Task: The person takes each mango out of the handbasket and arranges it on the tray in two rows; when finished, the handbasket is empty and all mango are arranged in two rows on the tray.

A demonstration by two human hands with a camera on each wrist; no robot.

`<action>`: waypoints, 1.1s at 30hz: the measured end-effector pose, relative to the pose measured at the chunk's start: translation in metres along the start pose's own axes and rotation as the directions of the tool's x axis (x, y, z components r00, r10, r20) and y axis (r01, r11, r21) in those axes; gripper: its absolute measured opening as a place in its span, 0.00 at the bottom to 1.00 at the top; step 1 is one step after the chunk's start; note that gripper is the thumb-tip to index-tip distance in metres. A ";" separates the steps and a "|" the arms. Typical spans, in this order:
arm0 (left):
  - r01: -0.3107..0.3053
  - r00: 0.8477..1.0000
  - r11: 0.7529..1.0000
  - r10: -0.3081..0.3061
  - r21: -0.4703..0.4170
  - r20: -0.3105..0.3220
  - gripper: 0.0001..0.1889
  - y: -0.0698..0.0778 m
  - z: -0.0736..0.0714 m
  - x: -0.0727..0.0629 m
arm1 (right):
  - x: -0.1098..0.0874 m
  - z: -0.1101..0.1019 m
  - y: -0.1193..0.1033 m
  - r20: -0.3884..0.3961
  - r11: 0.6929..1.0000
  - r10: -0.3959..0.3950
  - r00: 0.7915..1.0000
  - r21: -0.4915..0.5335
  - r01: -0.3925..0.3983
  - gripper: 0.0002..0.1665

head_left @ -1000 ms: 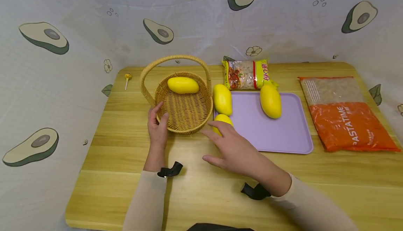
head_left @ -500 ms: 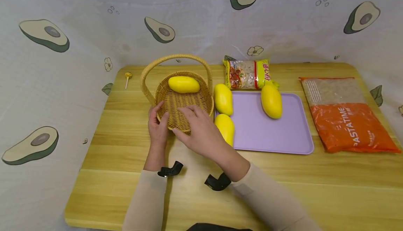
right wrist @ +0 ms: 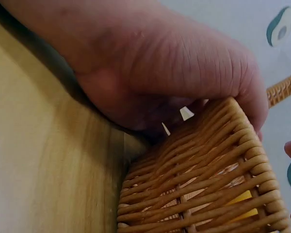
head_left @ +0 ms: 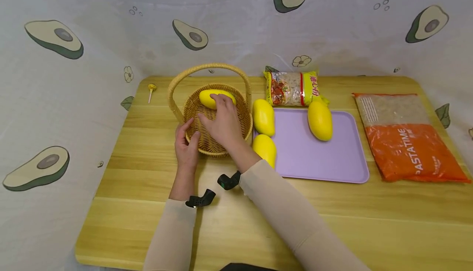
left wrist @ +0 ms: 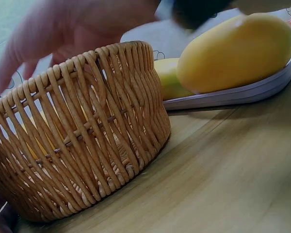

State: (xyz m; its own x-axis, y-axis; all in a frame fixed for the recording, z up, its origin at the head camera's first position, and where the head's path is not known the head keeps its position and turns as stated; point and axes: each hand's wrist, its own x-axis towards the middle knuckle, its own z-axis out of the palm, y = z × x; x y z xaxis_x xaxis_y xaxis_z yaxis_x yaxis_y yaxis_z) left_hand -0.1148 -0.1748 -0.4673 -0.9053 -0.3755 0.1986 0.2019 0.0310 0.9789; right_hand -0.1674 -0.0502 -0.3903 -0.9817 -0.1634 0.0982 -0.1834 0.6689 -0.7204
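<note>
A round wicker basket (head_left: 208, 137) with a tall hoop handle stands left of the table's middle. A yellow mango (head_left: 206, 98) lies inside it, along the far wall. My left hand (head_left: 186, 148) holds the near-left side of the basket; in the right wrist view its thumb hooks over the rim. My right hand (head_left: 223, 125) reaches down into the basket, its spread fingers overlapping the mango in the head view. Whether the fingertips touch the mango cannot be told. Through the weave, the left wrist view shows the yellow fruit (left wrist: 39, 128).
Two mangoes, one farther (head_left: 264, 117) and one nearer (head_left: 265, 150), lie along the left edge of a lilac tray (head_left: 321, 164). Another mango (head_left: 320, 120) rests at its far side. Around it are a yellow food packet (head_left: 292, 89), an orange PASTATIME bag (head_left: 414, 148) and a lollipop (head_left: 151, 90).
My right hand has moved left and away from me, from beside the nearer tray mango, over the basket's near rim to the mango inside. My left hand keeps its place on the basket.
</note>
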 end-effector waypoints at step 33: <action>0.024 1.000 1.000 -0.024 0.020 -0.001 0.22 0.000 -0.001 -0.001 | 0.028 0.013 0.013 0.073 0.981 0.060 0.996 -0.188 -0.046 0.60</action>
State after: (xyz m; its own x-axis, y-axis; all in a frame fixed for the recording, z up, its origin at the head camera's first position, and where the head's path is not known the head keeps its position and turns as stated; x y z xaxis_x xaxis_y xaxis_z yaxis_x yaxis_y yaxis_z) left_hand -0.1135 -0.1755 -0.4679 -0.9096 -0.3769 0.1748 0.1724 0.0403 0.9842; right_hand -0.1966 -0.0559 -0.4056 -0.9845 -0.1753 0.0042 -0.1450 0.8001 -0.5821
